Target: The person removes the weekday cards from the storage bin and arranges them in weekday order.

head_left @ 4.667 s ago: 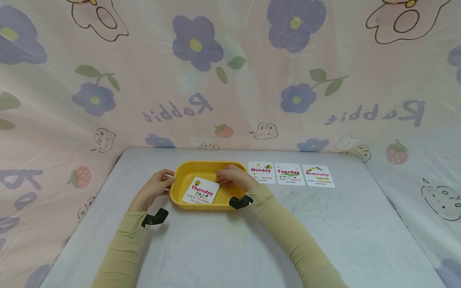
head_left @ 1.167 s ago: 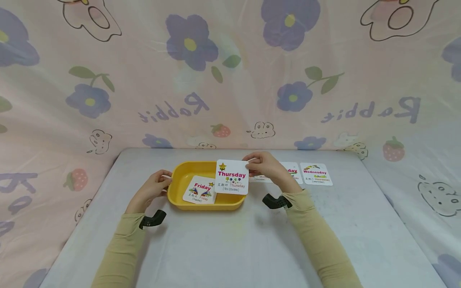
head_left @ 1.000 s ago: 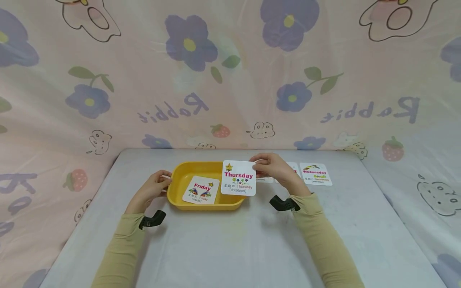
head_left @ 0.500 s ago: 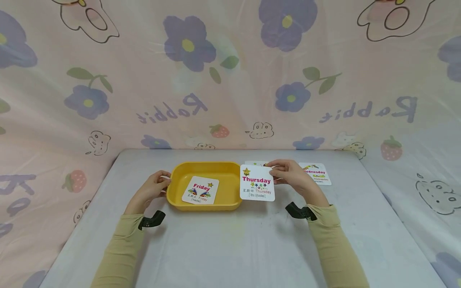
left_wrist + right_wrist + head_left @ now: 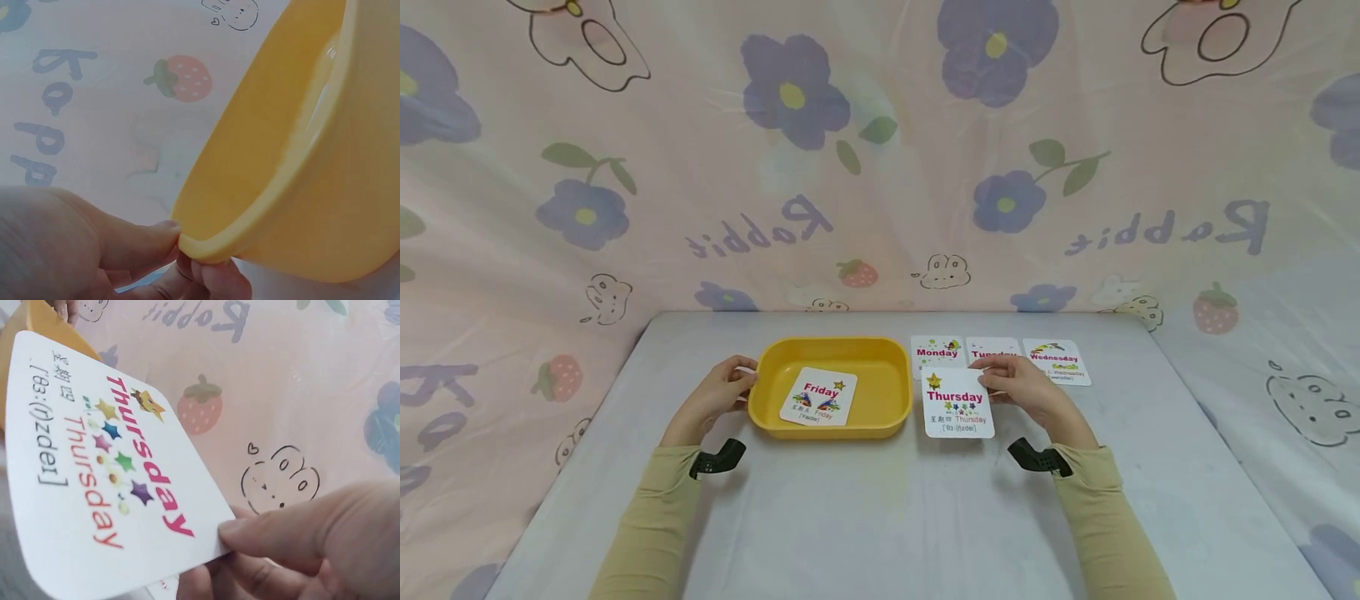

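Note:
My right hand [image 5: 1026, 396] pinches the white Thursday card [image 5: 958, 403] by its right edge, thumb on the printed face. In the right wrist view the card [image 5: 106, 469] is tilted. The yellow tray [image 5: 891, 400] stands on the table to the left, and my left hand [image 5: 713, 398] grips its left end. The left wrist view shows the thumb of that hand [image 5: 125, 244] on top of the tray rim [image 5: 215, 247] and fingers beneath. A Friday card [image 5: 817, 397] lies inside the tray, left of its middle.
Along the back of the table [image 5: 850, 517], right of the tray, lie the Monday card [image 5: 937, 352], Tuesday card [image 5: 994, 345] and Wednesday card [image 5: 1056, 360] in a row. The held card partly covers the first two. A patterned cloth [image 5: 880, 167] hangs behind.
My right hand has taken the Thursday card out of the tray, uncovering the Friday card, then moved it right and nearer to me, in front of the row. The left hand stays on the tray.

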`<state>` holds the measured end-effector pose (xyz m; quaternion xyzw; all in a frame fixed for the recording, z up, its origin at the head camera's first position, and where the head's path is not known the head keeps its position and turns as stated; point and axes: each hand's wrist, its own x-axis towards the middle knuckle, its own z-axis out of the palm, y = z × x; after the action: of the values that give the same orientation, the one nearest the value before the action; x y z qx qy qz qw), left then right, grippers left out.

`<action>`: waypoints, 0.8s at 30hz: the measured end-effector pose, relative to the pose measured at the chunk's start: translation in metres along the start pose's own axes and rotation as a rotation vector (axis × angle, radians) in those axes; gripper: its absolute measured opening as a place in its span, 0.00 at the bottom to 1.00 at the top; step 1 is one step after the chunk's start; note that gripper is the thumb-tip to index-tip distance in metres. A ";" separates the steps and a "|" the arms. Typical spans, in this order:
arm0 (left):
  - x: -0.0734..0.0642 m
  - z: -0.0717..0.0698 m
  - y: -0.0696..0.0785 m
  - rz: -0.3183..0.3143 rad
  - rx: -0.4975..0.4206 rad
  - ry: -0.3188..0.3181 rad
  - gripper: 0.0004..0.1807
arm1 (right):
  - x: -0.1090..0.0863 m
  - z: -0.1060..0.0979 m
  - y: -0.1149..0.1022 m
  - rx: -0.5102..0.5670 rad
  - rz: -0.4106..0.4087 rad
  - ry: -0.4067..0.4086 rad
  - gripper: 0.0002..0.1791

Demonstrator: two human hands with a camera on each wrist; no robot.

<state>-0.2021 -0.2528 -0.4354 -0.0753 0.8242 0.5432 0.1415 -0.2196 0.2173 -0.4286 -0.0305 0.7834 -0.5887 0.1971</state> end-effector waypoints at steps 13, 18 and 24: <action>0.000 0.001 -0.001 -0.006 -0.005 0.003 0.17 | 0.011 0.008 0.021 -0.039 0.016 -0.020 0.18; 0.000 0.000 -0.001 -0.003 -0.004 0.006 0.16 | 0.013 0.012 0.025 -0.031 0.012 -0.029 0.19; -0.001 0.000 -0.001 0.001 -0.003 0.005 0.17 | 0.015 0.017 0.029 -0.035 -0.025 -0.019 0.21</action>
<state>-0.2010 -0.2530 -0.4362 -0.0763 0.8236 0.5445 0.1392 -0.2218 0.2061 -0.4633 -0.0494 0.7911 -0.5771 0.1966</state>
